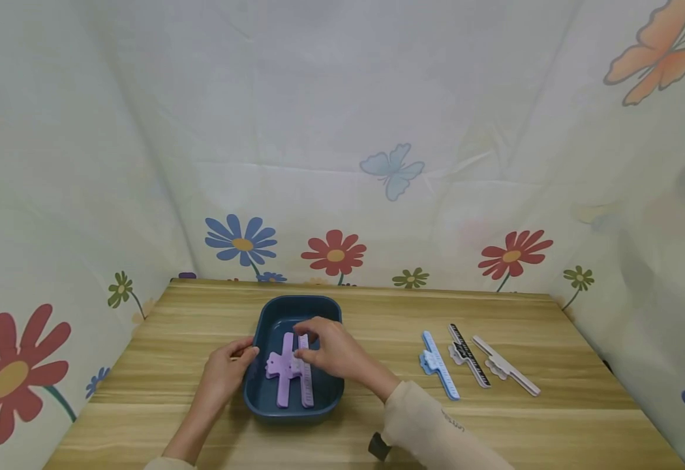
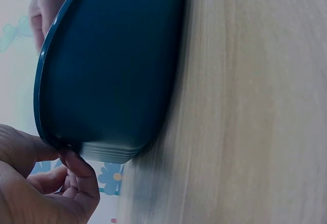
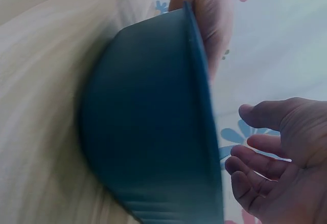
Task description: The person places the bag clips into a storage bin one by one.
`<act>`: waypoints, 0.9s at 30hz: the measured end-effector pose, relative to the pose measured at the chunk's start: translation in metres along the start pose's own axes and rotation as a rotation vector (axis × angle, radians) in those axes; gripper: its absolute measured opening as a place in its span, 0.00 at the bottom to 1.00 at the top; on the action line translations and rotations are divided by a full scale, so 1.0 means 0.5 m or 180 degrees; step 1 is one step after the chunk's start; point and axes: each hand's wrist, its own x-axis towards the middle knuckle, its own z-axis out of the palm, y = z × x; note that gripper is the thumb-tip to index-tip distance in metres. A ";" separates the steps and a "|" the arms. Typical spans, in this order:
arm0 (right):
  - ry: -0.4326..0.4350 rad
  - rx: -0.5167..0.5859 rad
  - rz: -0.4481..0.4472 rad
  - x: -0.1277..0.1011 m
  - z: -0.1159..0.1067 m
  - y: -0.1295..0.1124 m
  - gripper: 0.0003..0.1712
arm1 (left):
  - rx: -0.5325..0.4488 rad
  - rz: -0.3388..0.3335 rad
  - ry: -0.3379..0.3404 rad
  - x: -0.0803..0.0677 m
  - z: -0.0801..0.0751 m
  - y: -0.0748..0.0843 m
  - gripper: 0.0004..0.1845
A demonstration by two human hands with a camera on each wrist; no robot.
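My left hand (image 1: 225, 367) grips the left rim of the blue tray (image 1: 272, 399) near the table's front edge. My right hand (image 1: 332, 352) hovers with loosely spread fingers, seemingly touching the purple clips (image 1: 288, 369), which run front-to-back beneath it.

We see our two bare hands and forearms. Our left hand (image 1: 225, 365) has no ring or watch, and a pale cream cuff just shows at the bottom edge. Our right hand (image 1: 333, 352) comes out of a loose cream-beige sleeve (image 1: 430, 427) with small dark lettering near the cuff. A small dark device (image 1: 378, 447) sits under that wrist.
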 end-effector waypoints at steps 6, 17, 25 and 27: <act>0.0083 0.0107 -0.0041 0.006 -0.019 -0.019 0.26 | 0.0002 -0.0016 -0.0008 0.001 -0.001 0.000 0.22; 0.0275 0.0176 -0.0198 0.019 -0.077 -0.067 0.27 | 0.0004 0.0013 -0.0022 0.000 -0.001 0.002 0.21; 0.0544 0.0303 -0.0555 0.023 -0.120 -0.097 0.28 | 0.0000 -0.0004 -0.0047 -0.002 -0.001 0.004 0.22; 0.0621 0.0324 -0.0617 0.023 -0.130 -0.105 0.27 | 0.0012 0.0011 -0.0040 -0.003 -0.001 0.004 0.22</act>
